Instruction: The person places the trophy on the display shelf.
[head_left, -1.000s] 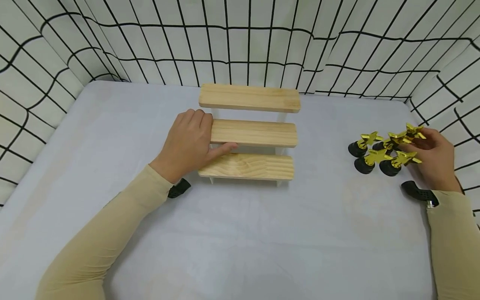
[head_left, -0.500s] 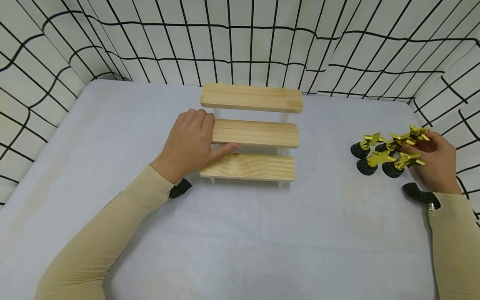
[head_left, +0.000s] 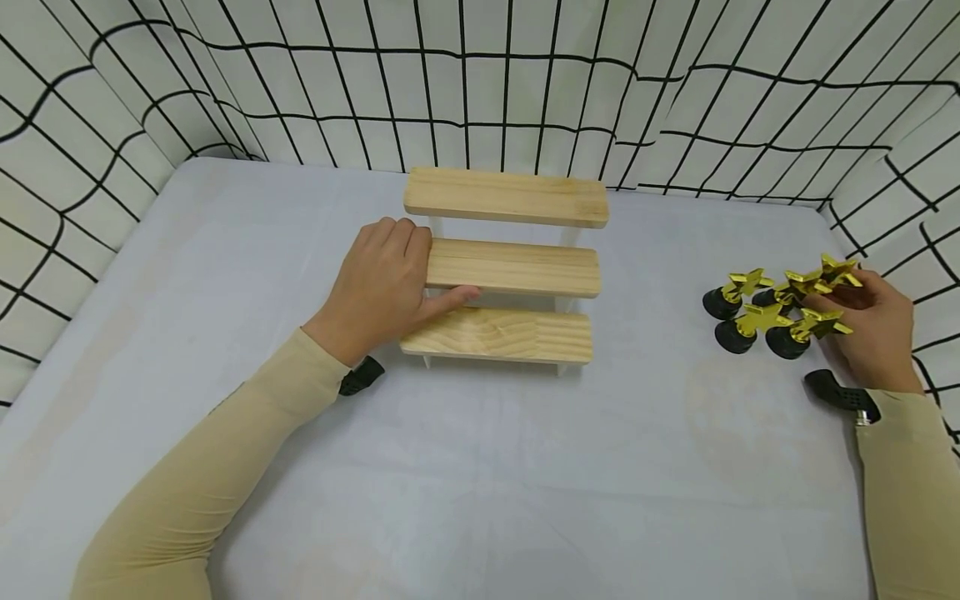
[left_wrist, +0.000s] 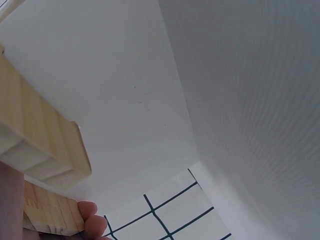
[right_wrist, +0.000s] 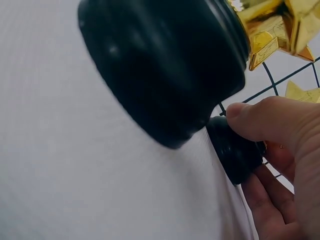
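Note:
A three-step stand with pale wooden boards (head_left: pixel 517 268) stands on the white cloth, in the head view's upper middle. My left hand (head_left: pixel 381 279) grips the left end of its middle board, thumb along the front edge; in the left wrist view the fingertips (left_wrist: pixel 94 225) curl round that board's end (left_wrist: pixel 52 209). Several gold star trophies (head_left: pixel 759 317) with black bases stand grouped at the right. At the group's far right side, my right hand (head_left: pixel 873 329) pinches one trophy (head_left: pixel 838 271). The right wrist view shows thumb and fingers about its black base (right_wrist: pixel 234 152), low by the cloth.
Black wire grid panels (head_left: pixel 465 125) rise along the back and both sides of the white cloth (head_left: pixel 525 467). Another trophy's black base (right_wrist: pixel 160 65) looms close to the right wrist camera, between it and the held one.
The head view has shifted slightly, so the stand and trophies appear a little farther right. Both hands keep their holds, the right one a touch lower in the view.

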